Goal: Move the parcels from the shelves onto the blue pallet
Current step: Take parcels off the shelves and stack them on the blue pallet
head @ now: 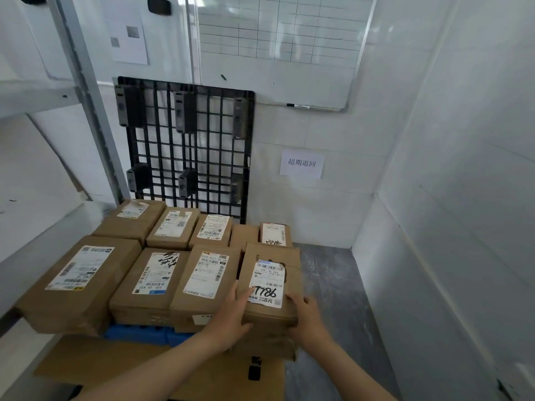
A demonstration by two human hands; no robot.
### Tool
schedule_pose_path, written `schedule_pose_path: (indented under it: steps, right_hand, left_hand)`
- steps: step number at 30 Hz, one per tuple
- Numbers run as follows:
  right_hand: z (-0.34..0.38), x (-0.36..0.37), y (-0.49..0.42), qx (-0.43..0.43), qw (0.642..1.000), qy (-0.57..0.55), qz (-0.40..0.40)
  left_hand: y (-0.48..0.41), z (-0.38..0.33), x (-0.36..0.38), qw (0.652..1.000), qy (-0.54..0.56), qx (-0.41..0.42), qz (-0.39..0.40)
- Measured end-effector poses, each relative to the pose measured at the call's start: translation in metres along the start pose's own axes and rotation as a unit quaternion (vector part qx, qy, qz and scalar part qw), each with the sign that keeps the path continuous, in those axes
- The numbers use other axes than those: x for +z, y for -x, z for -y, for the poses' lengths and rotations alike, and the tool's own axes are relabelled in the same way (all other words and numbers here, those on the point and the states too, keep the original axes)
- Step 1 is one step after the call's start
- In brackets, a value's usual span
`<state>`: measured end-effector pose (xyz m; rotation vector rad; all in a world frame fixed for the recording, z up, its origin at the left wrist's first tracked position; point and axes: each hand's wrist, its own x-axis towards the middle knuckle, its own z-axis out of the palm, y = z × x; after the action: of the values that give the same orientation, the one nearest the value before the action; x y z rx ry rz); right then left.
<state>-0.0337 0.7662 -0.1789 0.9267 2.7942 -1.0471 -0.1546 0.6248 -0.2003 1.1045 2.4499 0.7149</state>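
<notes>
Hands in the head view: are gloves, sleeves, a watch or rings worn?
Nothing worn shows. The left hand and right hand are ungloved, with no rings visible; both forearms are bare to the frame's lower edge, no sleeve, watch or strap in sight.

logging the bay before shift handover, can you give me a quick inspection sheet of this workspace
surface: blue pallet, mostly covered; only its near edge shows.
job's things: brown parcels in two rows on the pallet; 7786 parcel at the near right end.
clutter: flat cardboard in front of the pallet, with a small black item on it that cannot be identified.
hands: left hand and right hand hold the 7786 parcel at its near corners.
cables: nothing seen.
surroundings: black pallet leaning on the wall, whiteboard, paper sign, shelf frame at left, grey floor.
</notes>
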Motion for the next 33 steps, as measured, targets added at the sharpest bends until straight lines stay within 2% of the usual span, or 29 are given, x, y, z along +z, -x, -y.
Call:
schedule_pose_path:
  steps: [9, 14, 18, 22, 30, 33]
  right_hand:
    - [-0.007, 0.002, -0.003, 0.003, 0.999, 0.013, 0.033]
    - [0.000, -0.009, 0.000, 0.008, 0.994, 0.077, 0.076]
    - [0.010, -0.017, 0.003, -0.033, 0.994, 0.101, 0.039]
    - [0.027, -0.019, 0.005, -0.072, 0.989, 0.125, 0.026]
    - [0.072, 0.007, 0.013, -0.213, 0.969, 0.108, 0.066]
    - [0.102, 0.030, 0.022, -0.262, 0.953, 0.103, 0.109]
  left_hand:
    - [0.003, 0.007, 0.004, 0.999, -0.045, 0.018, -0.006]
    - [0.009, 0.002, -0.009, 0.999, -0.049, 0.001, -0.007]
    - [0.019, 0.004, -0.020, 0.997, -0.058, -0.001, -0.053]
    - [0.038, 0.006, -0.031, 0.994, -0.052, -0.054, -0.081]
    - [0.115, 0.033, -0.051, 0.974, -0.055, -0.169, -0.141]
    - [0.157, 0.046, -0.058, 0.956, -0.057, -0.233, -0.166]
